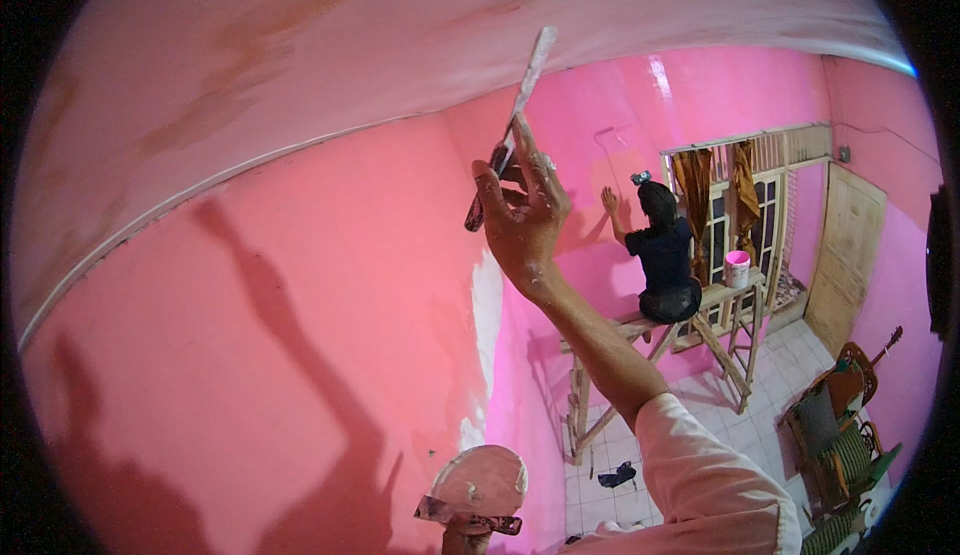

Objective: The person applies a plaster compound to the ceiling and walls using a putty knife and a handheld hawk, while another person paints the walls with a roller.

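Right hand (525, 225)'s pinching a scraper (535, 65) up high, just under the ceiling (330, 45). Left hand (464, 541)'s below the disc (485, 475) and another scraper (478, 521), can't tell its grip.

Right hand (523, 217): ceiling (400, 35) above, wall (400, 245) left (pink), rightward open.

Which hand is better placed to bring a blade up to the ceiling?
Probably the right hand: it is raised high, with a scraper already in its grip, blade pointing up. The left hand is low and occupied, holding a round, smeared disc with a dark tool across it.
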Motion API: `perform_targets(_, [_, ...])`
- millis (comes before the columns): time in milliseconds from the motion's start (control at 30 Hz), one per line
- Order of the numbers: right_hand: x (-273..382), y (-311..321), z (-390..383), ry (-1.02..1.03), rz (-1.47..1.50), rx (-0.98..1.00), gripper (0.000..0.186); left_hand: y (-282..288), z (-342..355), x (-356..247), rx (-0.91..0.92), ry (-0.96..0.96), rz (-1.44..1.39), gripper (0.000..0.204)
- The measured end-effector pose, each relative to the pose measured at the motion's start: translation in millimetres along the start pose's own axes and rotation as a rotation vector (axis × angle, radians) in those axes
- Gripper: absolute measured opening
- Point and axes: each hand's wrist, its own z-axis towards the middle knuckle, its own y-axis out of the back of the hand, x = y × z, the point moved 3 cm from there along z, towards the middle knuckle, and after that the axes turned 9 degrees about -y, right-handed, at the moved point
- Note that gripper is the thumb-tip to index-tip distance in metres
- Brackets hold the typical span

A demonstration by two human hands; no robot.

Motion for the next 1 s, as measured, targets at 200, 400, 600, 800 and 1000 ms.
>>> perform_targets(200, [-22.0,-24.8,15.8,0.144,0.035,-0.146,0.048,10.0,-3.8,4.6,0.226,-0.491,0.242,0.003])
perform_targets(400, [-27.6,-43.7,46.3,0.379,-0.062,-0.290,0.050,-39.9,-30.9,-16.4,-0.314,-0.034,-0.308,0.014])
perform_targets(600, [-51.9,-47.4,65.6,0.365,0.024,-0.199,0.046,-61.7,-30.7,-26.8,-0.319,0.037,-0.396,0.015])
perform_targets(800, [-43.6,-35.6,11.5,0.084,0.044,-0.091,0.047,-37.2,-23.6,-17.7,-0.267,-0.022,-0.296,0.015])
perform_targets(1000, [14.3,-15.7,13.1,0.075,0.109,-0.073,0.054,-13.8,-15.3,-6.8,-0.201,-0.013,-0.280,0.011])
